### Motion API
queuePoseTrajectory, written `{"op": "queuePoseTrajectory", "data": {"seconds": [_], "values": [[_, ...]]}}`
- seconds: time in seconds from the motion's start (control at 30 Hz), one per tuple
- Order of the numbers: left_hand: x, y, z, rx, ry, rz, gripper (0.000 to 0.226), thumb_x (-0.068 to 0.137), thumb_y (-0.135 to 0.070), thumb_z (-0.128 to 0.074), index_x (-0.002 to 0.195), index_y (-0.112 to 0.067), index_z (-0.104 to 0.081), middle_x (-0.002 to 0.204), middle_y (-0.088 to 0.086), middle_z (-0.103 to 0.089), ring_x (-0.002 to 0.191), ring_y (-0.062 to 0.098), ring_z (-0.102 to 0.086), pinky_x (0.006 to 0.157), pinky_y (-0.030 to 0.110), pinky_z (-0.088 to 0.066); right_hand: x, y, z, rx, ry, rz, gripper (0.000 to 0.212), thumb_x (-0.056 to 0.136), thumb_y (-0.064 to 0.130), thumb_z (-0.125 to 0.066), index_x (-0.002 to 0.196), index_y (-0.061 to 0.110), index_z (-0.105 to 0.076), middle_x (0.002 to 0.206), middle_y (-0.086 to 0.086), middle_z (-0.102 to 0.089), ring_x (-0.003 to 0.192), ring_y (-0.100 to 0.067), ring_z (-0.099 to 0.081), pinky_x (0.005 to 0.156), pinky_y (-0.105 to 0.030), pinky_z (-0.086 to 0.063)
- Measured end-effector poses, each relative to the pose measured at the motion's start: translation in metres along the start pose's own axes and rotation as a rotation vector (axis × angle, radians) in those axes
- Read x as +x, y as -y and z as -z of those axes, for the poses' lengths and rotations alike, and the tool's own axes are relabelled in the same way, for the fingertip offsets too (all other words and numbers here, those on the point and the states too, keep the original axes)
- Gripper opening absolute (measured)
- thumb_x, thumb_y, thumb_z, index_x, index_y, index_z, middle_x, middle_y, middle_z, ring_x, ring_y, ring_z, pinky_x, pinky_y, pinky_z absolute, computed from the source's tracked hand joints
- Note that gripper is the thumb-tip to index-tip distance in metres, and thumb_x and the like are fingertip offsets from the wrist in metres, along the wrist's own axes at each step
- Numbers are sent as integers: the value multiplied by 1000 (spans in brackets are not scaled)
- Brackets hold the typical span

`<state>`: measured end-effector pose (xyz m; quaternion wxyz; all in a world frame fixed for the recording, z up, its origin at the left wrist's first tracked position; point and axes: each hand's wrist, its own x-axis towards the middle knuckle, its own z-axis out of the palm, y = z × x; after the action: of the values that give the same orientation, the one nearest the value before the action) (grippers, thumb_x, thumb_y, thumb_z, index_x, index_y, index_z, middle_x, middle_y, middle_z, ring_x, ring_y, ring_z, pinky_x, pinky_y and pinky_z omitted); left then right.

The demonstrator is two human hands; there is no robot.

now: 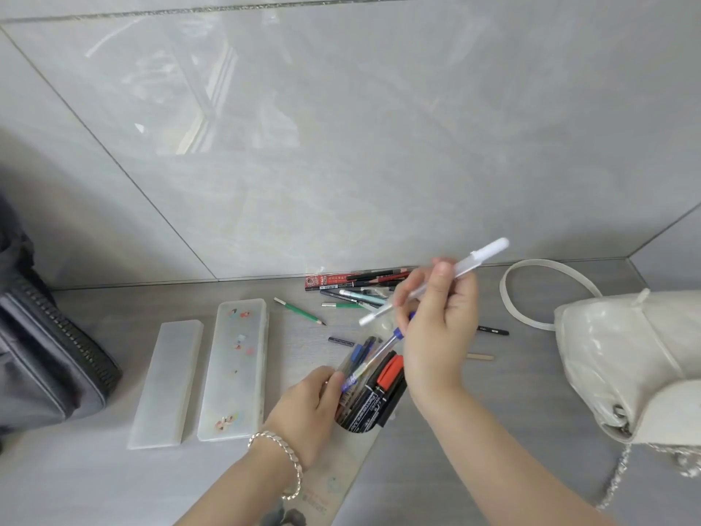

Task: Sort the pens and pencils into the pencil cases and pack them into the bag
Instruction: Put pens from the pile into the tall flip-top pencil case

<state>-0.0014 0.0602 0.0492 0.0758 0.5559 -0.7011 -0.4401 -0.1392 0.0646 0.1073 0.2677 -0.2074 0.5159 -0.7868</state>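
My right hand (436,328) holds a white pen (481,256) tilted in the air above an open clear pencil case (364,392) that holds black markers, a red-capped marker and blue pens. A blue pen (375,354) also sticks out from under that hand's fingers into the case. My left hand (307,408) grips the case's left side. A pile of loose pens and pencils (360,290) lies by the wall behind, with a green pencil (301,312) to its left. Two frosted pencil case pieces, one plain (167,385) and one with stickers (233,370), lie flat at the left.
A dark grey bag (45,358) with a zip sits at the far left. A cream handbag (626,358) with a strap and chain stands at the right. A black pen (493,330) and a short wooden stick (480,357) lie right of my hand. Tiled wall behind.
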Motion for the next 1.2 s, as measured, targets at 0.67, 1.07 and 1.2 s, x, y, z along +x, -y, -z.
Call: {"op": "queuePoseTrajectory", "data": {"seconds": [0.67,1.07,1.2], "values": [[-19,9,0,36,-31,-11,39,98,-38,-28,65,-23,-44,61,-4,-51,64,16,-48,60,27,-36,-17,-17,52,-249,398,-456,37,81,42,-45,79,9,-62,81,-5,-72,75,-21,-66,77,-32,-55],[-21,10,-3,44,-12,14,38,98,-36,-29,64,-24,-41,60,-5,-48,62,14,-45,61,30,-35,-24,-29,51,-257,68,-311,19,98,14,-40,90,22,-55,59,3,-57,52,-6,-54,58,-18,-48],[-22,6,-6,130,18,-4,34,98,-38,-26,72,-25,-43,65,-5,-50,71,21,-50,66,30,-38,-17,-26,42,-145,-147,-457,37,101,25,-31,77,16,-58,63,-2,-58,52,-9,-55,63,-25,-47]]}}
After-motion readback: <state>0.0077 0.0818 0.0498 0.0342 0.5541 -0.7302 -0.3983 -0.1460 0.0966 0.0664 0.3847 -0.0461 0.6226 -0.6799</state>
